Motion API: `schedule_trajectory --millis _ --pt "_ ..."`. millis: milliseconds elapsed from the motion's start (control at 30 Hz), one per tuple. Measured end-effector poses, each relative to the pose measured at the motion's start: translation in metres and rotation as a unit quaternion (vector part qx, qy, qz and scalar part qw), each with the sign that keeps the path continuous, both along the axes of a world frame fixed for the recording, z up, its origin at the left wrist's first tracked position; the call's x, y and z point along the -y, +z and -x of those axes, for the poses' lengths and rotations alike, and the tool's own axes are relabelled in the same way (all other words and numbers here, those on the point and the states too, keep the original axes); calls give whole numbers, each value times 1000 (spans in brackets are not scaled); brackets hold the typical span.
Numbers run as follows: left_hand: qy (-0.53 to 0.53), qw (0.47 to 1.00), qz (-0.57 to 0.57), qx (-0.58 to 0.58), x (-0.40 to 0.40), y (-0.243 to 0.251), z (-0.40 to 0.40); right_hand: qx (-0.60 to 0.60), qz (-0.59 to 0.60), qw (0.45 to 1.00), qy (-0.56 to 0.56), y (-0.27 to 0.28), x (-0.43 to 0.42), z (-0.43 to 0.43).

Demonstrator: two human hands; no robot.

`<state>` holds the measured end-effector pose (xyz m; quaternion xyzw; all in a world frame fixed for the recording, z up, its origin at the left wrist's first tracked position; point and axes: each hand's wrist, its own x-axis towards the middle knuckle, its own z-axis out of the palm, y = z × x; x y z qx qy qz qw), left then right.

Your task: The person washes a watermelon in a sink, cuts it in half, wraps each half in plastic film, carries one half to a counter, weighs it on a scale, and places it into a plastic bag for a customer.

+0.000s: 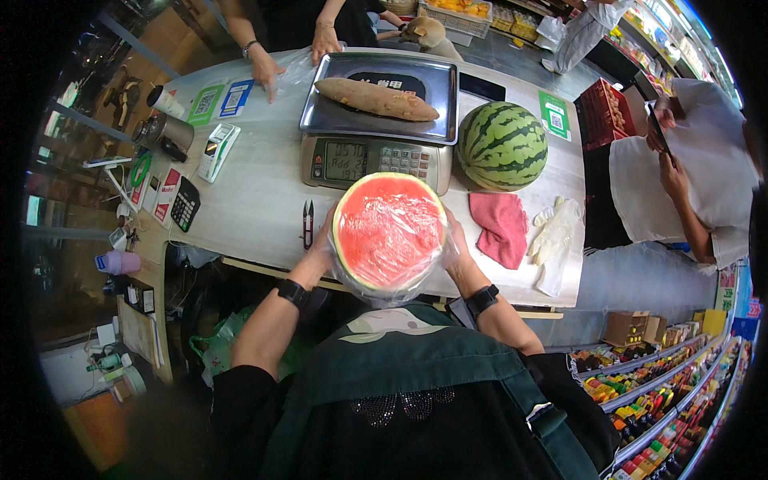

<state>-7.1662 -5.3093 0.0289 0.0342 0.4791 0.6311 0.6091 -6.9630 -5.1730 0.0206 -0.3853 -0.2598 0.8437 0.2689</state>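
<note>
Between my left hand [321, 249] and my right hand [457, 243] I hold a cut watermelon half [390, 231], its red face up under clear plastic film. It is above the counter's near edge, just in front of the weighing scale [377, 163]. On the scale's steel tray [444, 129] lies a long sweet potato [377, 99]. A striped whole watermelon [503, 146] rests right of the scale. A pink cloth [499, 230] and thin pale gloves [555, 245] lie on the right. Thread snips [308, 225] lie left of my left hand. My fingers are partly hidden by the fruit.
Across the counter [258, 174], a person's hands [264, 69] touch a clear plastic bag [297, 69]. Another person [690, 162] stands at the right with a phone. A card reader [219, 153], calculator [185, 205] and jug [171, 135] stand left. A dog [429, 36] is beyond.
</note>
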Motion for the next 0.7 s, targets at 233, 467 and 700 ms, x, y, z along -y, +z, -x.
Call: schedule_trajectory --millis 233,467,700 --pt "36 977 -131 -162 16 -28 -10 -81 47 996 4 -20 9 -31" --pt "-45 986 -149 -62 5 6 23 10 -140 985 99 -4 -17 -60" --pt "-106 975 -165 -103 -16 8 53 248 -453 840 169 29 -43 -59"
